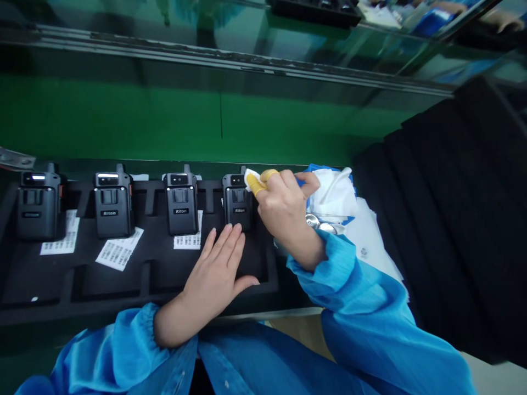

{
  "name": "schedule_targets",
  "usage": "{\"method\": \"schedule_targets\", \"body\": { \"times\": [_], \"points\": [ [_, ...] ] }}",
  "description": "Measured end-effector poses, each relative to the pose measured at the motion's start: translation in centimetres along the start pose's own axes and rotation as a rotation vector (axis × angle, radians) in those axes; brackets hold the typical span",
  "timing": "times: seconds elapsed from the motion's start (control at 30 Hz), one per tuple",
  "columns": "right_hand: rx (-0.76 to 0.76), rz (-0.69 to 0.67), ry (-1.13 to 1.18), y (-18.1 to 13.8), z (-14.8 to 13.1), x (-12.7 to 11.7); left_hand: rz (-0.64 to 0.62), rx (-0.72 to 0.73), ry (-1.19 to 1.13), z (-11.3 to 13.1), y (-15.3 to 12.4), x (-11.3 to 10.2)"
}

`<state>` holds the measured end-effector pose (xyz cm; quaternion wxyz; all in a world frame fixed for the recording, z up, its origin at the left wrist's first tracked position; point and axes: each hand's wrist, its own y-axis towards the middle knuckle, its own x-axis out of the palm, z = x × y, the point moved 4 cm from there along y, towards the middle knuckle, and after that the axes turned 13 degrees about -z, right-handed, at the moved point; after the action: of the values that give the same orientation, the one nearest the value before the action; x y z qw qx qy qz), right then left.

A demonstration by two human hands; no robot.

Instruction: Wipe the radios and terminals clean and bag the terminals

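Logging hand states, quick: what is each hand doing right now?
Left hand: open, flat on the black tray, fingertips at the rightmost device.
Right hand: closed on a white wipe.

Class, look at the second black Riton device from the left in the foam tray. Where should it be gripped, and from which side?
Pinch the black rectangular device by its left and right sides, coming from above: it stands upright, base sunk in the black foam tray, with open gaps beside it.

black devices (37, 206): 4 | barcode slips (119, 252): 3 | foam tray (107, 285): 1 | hands (218, 269) (284, 211): 2 | wipe (250, 178) in grip — 1
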<state>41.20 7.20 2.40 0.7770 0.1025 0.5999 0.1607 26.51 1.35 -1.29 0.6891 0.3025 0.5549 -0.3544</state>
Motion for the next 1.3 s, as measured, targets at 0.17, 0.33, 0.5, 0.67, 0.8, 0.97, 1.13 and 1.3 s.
{"method": "schedule_targets", "body": {
  "times": [0.17,0.33,0.5,0.67,0.8,0.97,1.13,1.3],
  "points": [
    [0.034,-0.099,0.108,0.3,-0.3,-0.4,-0.005,-0.016,-0.024,0.1,0.0,0.1],
    [-0.060,-0.181,0.168,0.7,-1.3,-0.1,-0.017,-0.025,-0.024,0.1,0.1,0.0],
    [-0.030,-0.178,0.100,0.4,0.1,0.1,-0.023,-0.016,-0.035,0.1,0.0,0.1],
    [0.060,-0.053,0.064,0.4,0.6,-0.6,-0.012,-0.012,-0.026,0.2,-0.1,0.1],
    [0.005,0.010,0.089,1.1,-1.7,-0.8,-0.021,-0.020,-0.022,0.2,-0.1,0.1],
    [0.008,0.048,0.077,1.4,-2.6,-0.3,-0.012,-0.026,-0.011,0.2,0.0,0.0],
    [0.095,-0.007,0.096,0.7,-1.7,0.2,-0.033,-0.025,-0.044,0.2,0.0,0.1],
    [0.153,0.012,0.074,-0.7,-0.4,-0.1,-0.017,-0.020,-0.017,0.1,0.0,0.0]
  ]
}}
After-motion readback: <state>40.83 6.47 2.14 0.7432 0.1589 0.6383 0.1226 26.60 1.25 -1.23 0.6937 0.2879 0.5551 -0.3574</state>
